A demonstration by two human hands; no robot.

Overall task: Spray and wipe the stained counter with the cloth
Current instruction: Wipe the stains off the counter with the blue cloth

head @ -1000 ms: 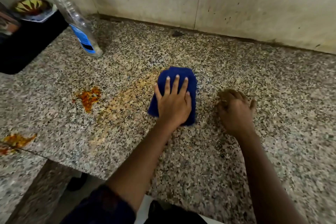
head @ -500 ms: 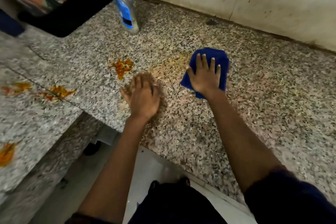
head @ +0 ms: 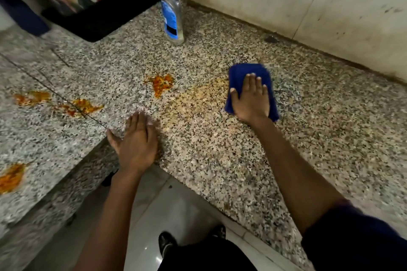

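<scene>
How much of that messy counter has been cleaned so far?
Barely begun. Done: a pale yellow smear left of the cloth looks wiped thin, and the spray bottle stands set aside. In hand: the right hand presses the cloth flat; the left hand rests flat on the counter. Left: the thick orange stain and the stains farther left.

The counter (head: pixel 242 160) holds 1 blue cloth (head: pixel 237 77), 1 spray bottle (head: pixel 170 6), 5 orange stains (head: pixel 160 82) and 2 hands (head: pixel 135 141).
</scene>
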